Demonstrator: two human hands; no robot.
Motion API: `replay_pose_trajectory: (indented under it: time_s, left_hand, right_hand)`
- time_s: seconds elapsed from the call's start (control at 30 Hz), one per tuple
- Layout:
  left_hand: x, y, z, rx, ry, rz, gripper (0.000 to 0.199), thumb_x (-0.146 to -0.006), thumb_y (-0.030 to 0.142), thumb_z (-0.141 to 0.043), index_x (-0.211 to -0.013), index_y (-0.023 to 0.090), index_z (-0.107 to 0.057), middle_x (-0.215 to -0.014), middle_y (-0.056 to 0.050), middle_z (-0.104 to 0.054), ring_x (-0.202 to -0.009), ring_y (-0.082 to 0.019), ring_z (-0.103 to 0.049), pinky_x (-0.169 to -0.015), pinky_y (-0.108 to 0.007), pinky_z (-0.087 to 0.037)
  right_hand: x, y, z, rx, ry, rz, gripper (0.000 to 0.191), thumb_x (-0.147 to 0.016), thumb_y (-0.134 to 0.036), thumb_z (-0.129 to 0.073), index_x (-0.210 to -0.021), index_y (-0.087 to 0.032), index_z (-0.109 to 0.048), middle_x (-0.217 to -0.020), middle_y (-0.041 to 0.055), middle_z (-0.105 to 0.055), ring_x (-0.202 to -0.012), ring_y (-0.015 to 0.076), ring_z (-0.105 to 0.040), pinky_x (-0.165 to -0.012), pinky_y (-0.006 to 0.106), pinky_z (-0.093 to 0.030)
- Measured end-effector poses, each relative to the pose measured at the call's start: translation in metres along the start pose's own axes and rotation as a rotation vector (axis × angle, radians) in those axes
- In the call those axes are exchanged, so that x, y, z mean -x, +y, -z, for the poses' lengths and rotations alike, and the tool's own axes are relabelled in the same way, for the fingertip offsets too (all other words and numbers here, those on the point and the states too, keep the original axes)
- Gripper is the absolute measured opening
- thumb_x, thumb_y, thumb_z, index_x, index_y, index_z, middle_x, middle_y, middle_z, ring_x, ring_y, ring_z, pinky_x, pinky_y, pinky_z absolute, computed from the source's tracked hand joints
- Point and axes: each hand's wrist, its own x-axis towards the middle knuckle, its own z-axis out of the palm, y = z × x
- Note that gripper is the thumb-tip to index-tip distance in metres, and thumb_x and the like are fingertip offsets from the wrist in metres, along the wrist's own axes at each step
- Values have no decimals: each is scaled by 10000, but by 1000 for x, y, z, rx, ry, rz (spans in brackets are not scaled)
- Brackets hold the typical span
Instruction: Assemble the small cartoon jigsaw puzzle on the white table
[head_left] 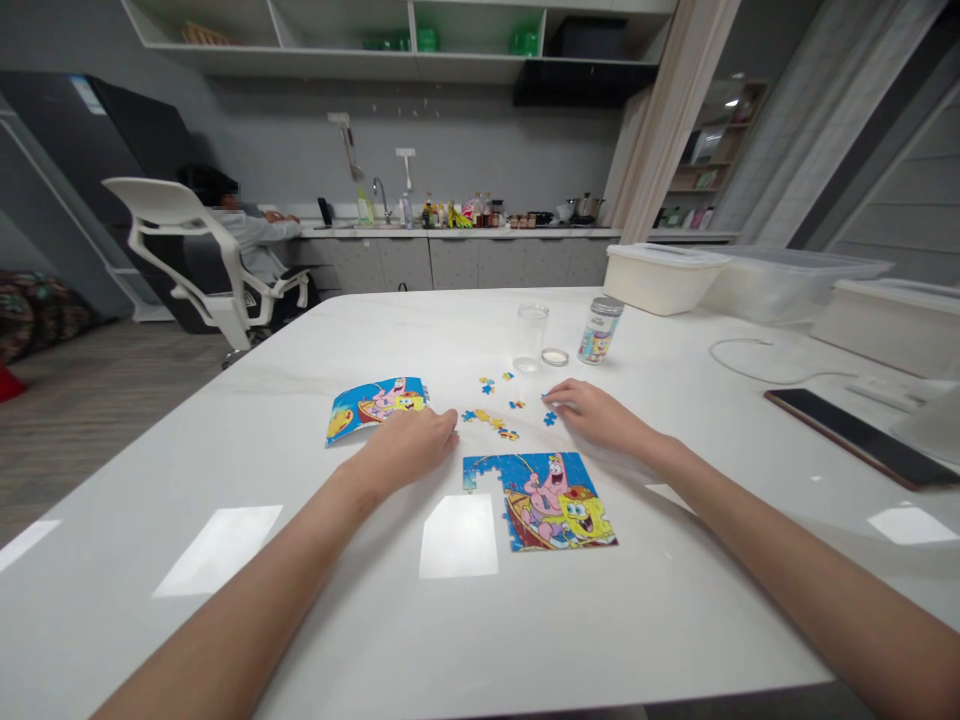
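Two hands on a white stone bench [390,640]. Left hand [409,450]: fingers [450,428] curled down, tips out of sight, just beside the loose pieces; it's unclear whether they hold anything. Right hand [596,415]: fingers [559,398] lie nearly flat, tips at a blue piece [550,399]; cannot tell if they have hold of it.

One part-built jigsaw [544,500] lies between the hands and nearer the body, its top-left area unfinished. One picture card [375,410] sits left of it, its right end hidden behind the left hand. Loose pieces [491,418] — roughly ten, too small to count exactly — are scattered above the jigsaw.

Farther back: one empty-looking glass [532,335], one round lid [555,357] beside it, one labelled jar [600,330], contents hidden by its label. Three lidded plastic tubs [780,285] at right, contents hard to make out.
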Motion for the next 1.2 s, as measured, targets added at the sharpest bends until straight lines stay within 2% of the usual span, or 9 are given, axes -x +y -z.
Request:
replay_pose_trajectory:
  time_s: [0.17,0.37,0.57,0.67,0.8,0.9,1.0,1.1,1.2]
  left_hand:
    - [0,1,-1,15,-10,7,275,-970,316,-392,-1035,136,-590,-782,-113,-696,-770,-256,-674,-627,-307,-438]
    - [-3,-1,-1,10,-15,22,335,-984,335,-356,-929,138,-622,-766,-122,-694,-752,-260,-670,-607,-306,-429]
    - [1,-1,2,62,28,-30,312,-954,321,-369,-1004,151,-625,-755,-114,-685,-728,-242,-653,-605,-298,-420]
    - [4,-2,4,106,28,-53,276,-907,292,-422,-1074,179,-610,-756,-90,-679,-745,-238,-648,-609,-294,-411]
    - [2,-5,3,203,-8,-36,246,-897,266,-428,-1069,193,-587,-720,-63,-664,-751,-237,-639,-604,-289,-390]
    - [-1,-5,0,354,-19,6,220,-889,344,-480,-1035,202,-564,-725,-43,-659,-726,-223,-620,-593,-281,-372]
    - [-6,-4,-2,567,-22,53,207,-865,388,-520,-946,202,-561,-647,1,-611,-576,-164,-544,-533,-256,-326]
    - [-9,-2,-1,894,-67,133,225,-804,415,-601,-815,193,-570,-506,60,-457,-424,-92,-352,-453,-234,-222]
    - [-10,0,2,1290,-146,217,282,-699,422,-725,-738,191,-567,-459,106,-262,-406,-55,-168,-430,-235,-123]
  right_hand:
    - [0,-7,5,2,-16,-41,318,-846,-79,-490,-1036,-161,-732,-1050,117,-652,-978,235,-625,-937,381,-483]
    - [2,-10,7,-19,-40,-25,336,-855,-74,-474,-1056,-184,-719,-1002,105,-635,-898,202,-630,-872,357,-506]
    - [2,-4,-2,3,37,13,342,-850,-83,-501,-1147,-167,-650,-1049,122,-626,-969,231,-616,-915,418,-491]
    - [1,-4,-3,8,39,31,318,-850,-77,-494,-1104,-176,-657,-1049,117,-628,-999,238,-605,-935,431,-478]
    - [2,-7,0,-4,16,25,327,-842,-59,-480,-1105,-148,-651,-1055,135,-624,-1025,249,-592,-945,431,-467]
    - [2,-10,2,-7,0,19,340,-844,-50,-466,-1120,-140,-644,-1067,139,-620,-1039,251,-586,-948,423,-463]
    - [3,-11,1,-3,6,18,342,-844,-45,-459,-1117,-145,-639,-1072,135,-616,-1036,247,-586,-946,425,-464]
    - [3,-13,0,-7,38,29,347,-838,-33,-460,-1105,-171,-634,-1081,118,-606,-1054,239,-578,-951,422,-464]
    - [4,-20,3,-31,71,49,328,-835,-28,-469,-1069,-192,-629,-1097,106,-596,-1073,235,-567,-950,426,-467]
